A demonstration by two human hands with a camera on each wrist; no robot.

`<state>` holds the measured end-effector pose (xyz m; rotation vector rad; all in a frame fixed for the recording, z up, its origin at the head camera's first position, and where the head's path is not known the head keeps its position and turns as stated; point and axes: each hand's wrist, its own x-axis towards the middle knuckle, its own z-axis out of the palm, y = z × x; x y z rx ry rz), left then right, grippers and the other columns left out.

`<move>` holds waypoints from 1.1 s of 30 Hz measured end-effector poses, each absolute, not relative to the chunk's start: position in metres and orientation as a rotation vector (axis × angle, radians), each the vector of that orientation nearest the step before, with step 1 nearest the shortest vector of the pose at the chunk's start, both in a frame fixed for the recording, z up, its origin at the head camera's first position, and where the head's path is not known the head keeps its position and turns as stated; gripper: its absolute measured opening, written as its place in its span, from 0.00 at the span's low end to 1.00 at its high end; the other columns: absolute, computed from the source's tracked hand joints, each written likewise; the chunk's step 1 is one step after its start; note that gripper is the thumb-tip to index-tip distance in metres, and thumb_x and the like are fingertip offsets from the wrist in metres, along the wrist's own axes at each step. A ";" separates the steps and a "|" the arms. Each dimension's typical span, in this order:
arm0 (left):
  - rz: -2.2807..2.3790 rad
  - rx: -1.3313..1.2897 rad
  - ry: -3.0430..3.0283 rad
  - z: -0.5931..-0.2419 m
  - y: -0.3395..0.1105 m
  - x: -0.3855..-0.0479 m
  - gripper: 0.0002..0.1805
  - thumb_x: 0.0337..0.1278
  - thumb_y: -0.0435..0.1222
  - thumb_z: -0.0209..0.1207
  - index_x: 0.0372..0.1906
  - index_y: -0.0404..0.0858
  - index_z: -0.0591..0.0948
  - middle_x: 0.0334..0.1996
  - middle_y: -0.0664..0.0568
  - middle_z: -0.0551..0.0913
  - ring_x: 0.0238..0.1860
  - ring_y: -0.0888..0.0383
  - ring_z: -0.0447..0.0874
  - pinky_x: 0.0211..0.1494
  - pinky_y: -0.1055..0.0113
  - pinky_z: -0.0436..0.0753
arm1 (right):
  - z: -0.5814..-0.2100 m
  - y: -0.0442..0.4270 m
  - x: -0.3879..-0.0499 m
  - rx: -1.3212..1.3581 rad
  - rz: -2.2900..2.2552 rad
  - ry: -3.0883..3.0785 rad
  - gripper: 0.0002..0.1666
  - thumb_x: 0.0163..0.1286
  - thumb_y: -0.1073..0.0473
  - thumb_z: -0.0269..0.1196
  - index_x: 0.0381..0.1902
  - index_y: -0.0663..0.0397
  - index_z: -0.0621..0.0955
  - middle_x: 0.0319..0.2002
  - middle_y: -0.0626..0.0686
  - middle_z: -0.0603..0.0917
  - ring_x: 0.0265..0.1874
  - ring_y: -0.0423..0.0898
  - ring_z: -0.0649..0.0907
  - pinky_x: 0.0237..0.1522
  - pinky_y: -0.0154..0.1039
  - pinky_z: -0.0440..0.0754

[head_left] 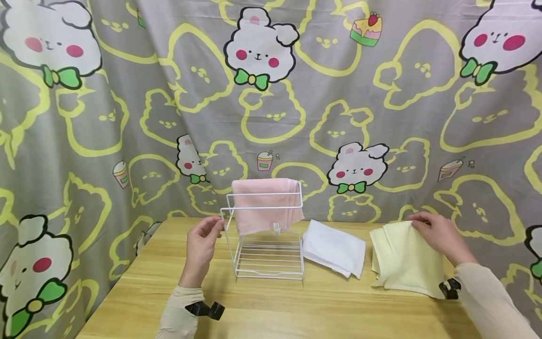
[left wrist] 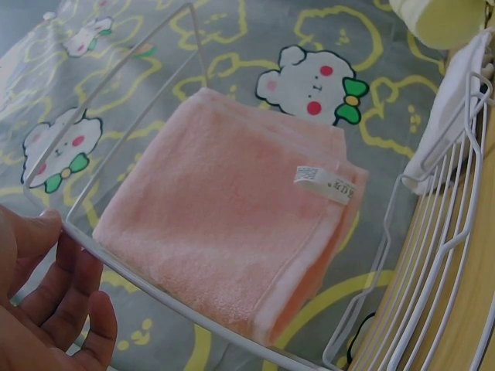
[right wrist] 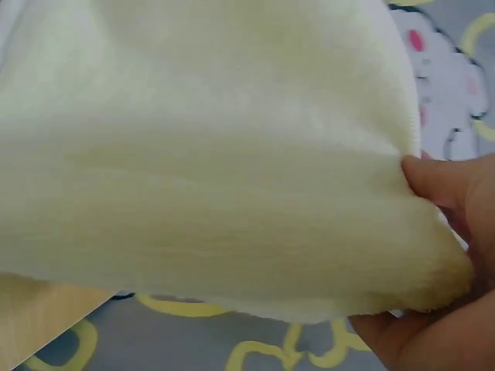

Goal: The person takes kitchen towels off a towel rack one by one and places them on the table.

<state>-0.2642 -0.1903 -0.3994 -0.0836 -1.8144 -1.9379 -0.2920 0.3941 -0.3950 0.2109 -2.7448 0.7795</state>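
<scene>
A white wire rack [head_left: 269,277] stands on the table, with a folded pink towel [head_left: 258,219] draped over its upper part. My left hand [head_left: 200,249] pinches the rack's upper left corner; in the left wrist view, thumb and fingers meet at the wire beside the pink towel [left wrist: 209,201]. On the right, my right hand [head_left: 442,240] pinches the top edge of a folded pale yellow towel [head_left: 406,263], which hangs down from it towards the table. The right wrist view shows the thumb on the edge of this yellow towel [right wrist: 216,170]. Part of the fingers is hidden behind the cloth.
Between the rack and the yellow towel lies a folded white towel [head_left: 334,247]. The wooden table [head_left: 296,310] ends at a grey curtain [head_left: 271,127] with cartoon prints, which hangs behind it and along the left side. A dark wrist mount [head_left: 206,309] sits on the left forearm.
</scene>
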 end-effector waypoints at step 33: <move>-1.939 -0.055 -1.829 -0.398 -0.190 -0.263 0.13 0.65 0.29 0.65 0.47 0.22 0.81 0.28 0.60 0.86 0.33 0.64 0.83 0.37 0.74 0.81 | -0.429 0.376 -0.340 0.188 0.668 -2.663 0.08 0.75 0.62 0.63 0.45 0.61 0.85 0.44 0.66 0.87 0.44 0.68 0.84 0.42 0.63 0.78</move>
